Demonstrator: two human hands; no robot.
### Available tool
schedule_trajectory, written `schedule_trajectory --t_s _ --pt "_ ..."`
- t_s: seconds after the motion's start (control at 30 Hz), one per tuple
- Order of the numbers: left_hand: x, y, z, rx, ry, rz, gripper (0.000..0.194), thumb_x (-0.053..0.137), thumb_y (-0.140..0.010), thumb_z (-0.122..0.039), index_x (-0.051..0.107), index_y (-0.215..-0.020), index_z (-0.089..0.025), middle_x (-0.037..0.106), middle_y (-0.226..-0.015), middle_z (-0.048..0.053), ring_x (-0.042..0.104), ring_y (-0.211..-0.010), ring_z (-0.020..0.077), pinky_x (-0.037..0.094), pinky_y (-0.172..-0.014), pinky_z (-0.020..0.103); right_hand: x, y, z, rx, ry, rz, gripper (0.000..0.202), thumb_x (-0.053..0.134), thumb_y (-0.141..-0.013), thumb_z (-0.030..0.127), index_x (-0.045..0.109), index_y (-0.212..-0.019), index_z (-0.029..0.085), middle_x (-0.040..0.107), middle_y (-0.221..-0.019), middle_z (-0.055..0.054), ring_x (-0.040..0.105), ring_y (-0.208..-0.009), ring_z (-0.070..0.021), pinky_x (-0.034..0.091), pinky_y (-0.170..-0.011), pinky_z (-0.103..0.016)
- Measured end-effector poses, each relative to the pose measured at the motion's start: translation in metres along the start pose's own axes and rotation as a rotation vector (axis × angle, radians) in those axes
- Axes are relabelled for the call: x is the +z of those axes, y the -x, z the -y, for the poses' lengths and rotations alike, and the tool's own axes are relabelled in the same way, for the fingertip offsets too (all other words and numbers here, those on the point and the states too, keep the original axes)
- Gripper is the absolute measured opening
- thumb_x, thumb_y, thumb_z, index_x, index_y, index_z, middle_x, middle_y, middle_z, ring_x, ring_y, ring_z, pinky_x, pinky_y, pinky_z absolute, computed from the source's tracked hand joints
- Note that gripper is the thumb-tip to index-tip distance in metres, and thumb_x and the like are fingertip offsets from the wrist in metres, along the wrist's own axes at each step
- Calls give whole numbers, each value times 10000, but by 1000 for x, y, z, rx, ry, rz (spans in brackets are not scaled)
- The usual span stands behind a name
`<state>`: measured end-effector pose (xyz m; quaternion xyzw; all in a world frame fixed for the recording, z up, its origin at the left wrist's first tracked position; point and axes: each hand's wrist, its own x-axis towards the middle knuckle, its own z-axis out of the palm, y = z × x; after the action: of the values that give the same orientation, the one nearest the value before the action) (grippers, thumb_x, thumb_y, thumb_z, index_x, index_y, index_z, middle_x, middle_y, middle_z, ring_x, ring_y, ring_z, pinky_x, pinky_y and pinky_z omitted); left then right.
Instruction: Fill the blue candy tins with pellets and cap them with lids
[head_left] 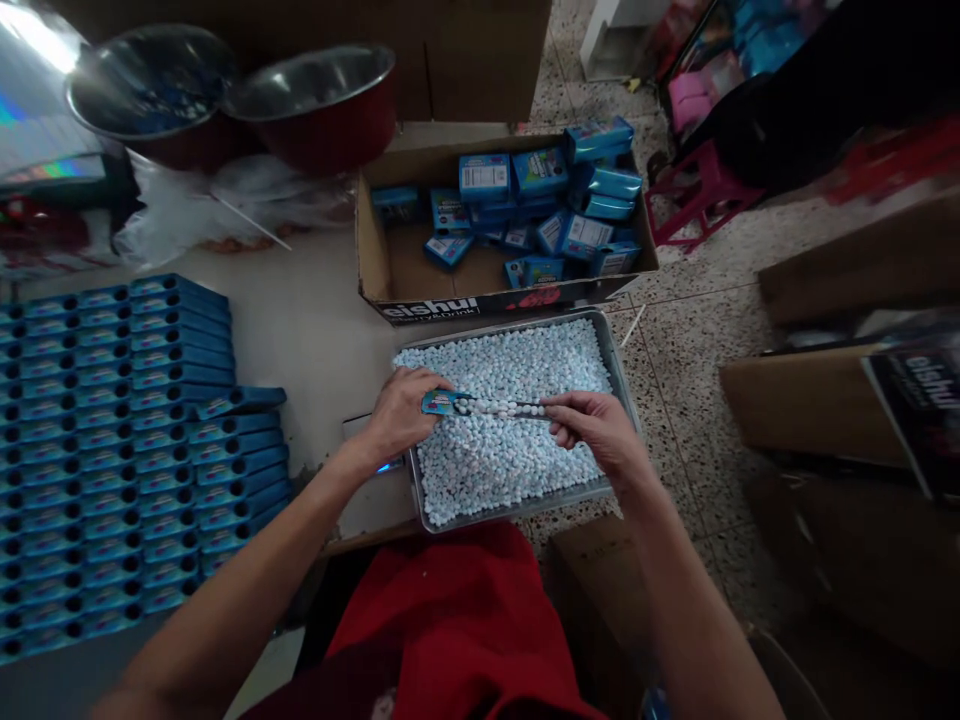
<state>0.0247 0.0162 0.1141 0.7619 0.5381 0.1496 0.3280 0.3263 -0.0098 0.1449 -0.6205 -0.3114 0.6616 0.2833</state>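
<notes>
A metal tray (621, 370) holds a heap of small pale blue and white candies (517, 470). Over its left part, my left hand (405, 408) is closed round a small blue box (439, 402). My right hand (589, 425) pinches the end of a narrow dark strip or scoop (517, 411) that carries a row of candies. The strip's other end meets the mouth of the blue box, just above the heap. Whether it enters the box cannot be made out.
Behind the tray stands a cardboard carton (420, 308) of blue boxes. Stacked blue boxes (105, 450) fill the left side. Two metal bowls (322, 110) are at the back left, a pink stool (697, 195) at the back right, and cardboard boxes (810, 400) at the right.
</notes>
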Motion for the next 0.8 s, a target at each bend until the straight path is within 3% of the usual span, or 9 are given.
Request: schedule_trajectory --t_s 0.13,0.27,0.57,0.67,0.8 --pt "6 4 7 -3 11 -14 344 660 -719 -70 724 -1017 -229 709 -1027 42 588 -984 248 452 -908 398 20 19 32 -37 140 -42 329 786 -751 382 763 -941 114 652 -569 -10 582 -428 -99 452 -405 -196" --pt "10 8 16 13 54 -46 357 649 -715 -69 716 -1029 -224 707 -1052 42 592 -996 245 446 -928 400 32 31 49 -48 213 -66 302 753 -776 362 756 -946 112 643 -563 -6 576 -420 -98 446 -394 -199" --pt "15 19 29 12 159 -131 339 672 -732 -86 708 -1037 -230 704 -1060 32 603 -1007 235 451 -935 398 53 43 40 -142 308 -93 320 725 -840 393 755 -1021 132 671 -639 -13 624 -498 -118 497 -450 -214" --pt "9 32 39 -32 167 -158 335 681 -739 -100 708 -1047 -229 708 -1051 38 606 -1017 245 461 -926 399 34 53 28 -202 332 -134 330 735 -853 400 764 -1072 154 692 -677 -23 632 -540 -119 520 -503 -220" --pt "-8 64 69 -147 111 -180 254 662 -776 -149 714 -1014 -221 723 -1019 51 622 -992 257 463 -938 418 -23 52 -17 -102 231 -219 417 812 -782 422 758 -1088 145 712 -707 -42 627 -552 -114 518 -518 -203"
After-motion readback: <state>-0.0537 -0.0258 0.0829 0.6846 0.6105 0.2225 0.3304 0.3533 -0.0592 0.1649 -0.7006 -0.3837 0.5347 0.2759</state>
